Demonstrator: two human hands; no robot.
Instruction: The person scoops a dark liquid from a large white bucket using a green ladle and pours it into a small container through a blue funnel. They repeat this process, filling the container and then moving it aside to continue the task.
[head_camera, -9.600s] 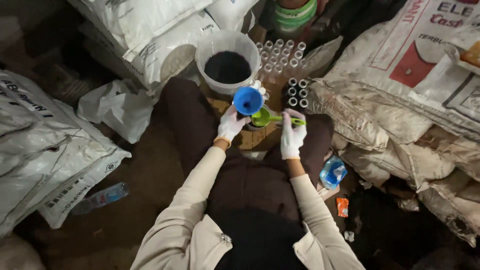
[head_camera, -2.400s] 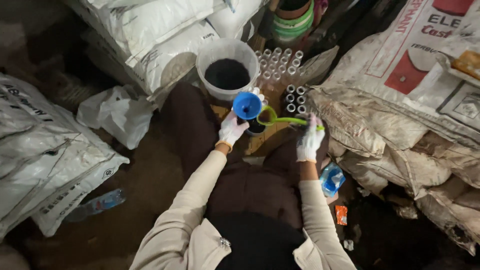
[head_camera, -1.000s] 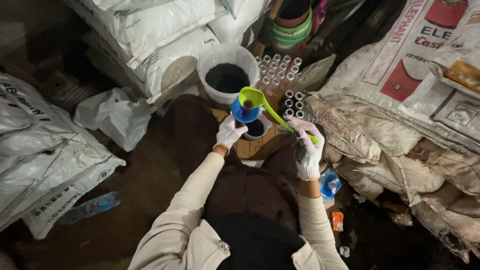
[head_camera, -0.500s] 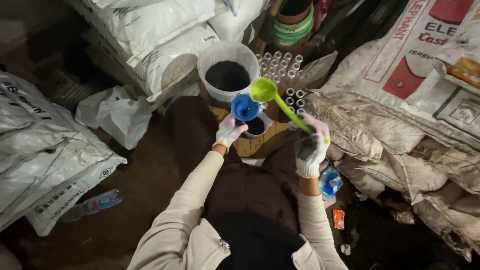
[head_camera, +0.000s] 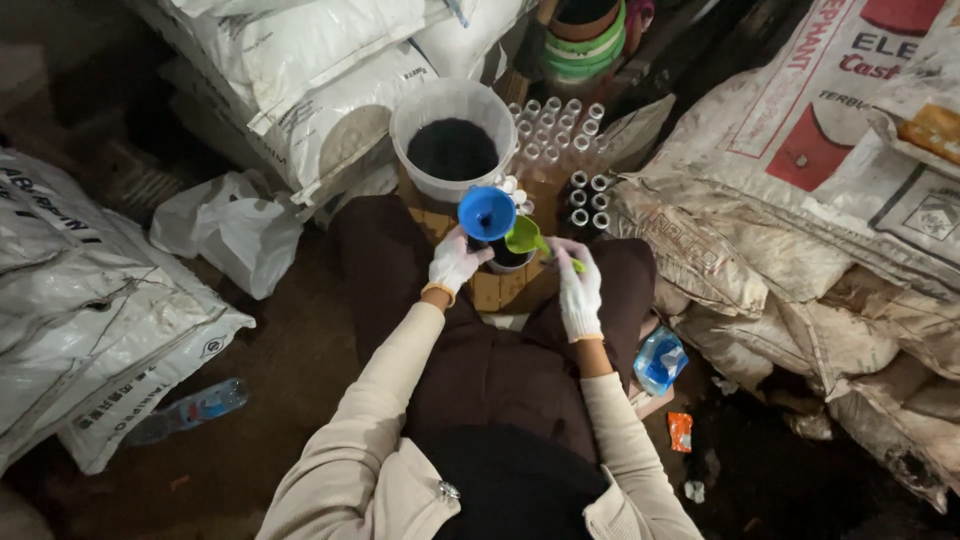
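Left hand (head_camera: 455, 262) pinches blue funnel (head_camera: 486, 212) at seven o'clock; right hand (head_camera: 579, 290) closed round green scoop (head_camera: 524, 237) handle. Both probably light, stiff plastic; best held by rim and handle.

One white bucket (head_camera: 450, 110), one blue funnel (head_camera: 486, 212), one green scoop (head_camera: 524, 237).

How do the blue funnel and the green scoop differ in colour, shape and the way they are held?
The blue funnel is a round cone with its mouth facing up; the green scoop is a shallow bowl on a long handle. The gloved left hand steadies the funnel from below, while the gloved right hand grips the scoop's handle. Both look like plastic.
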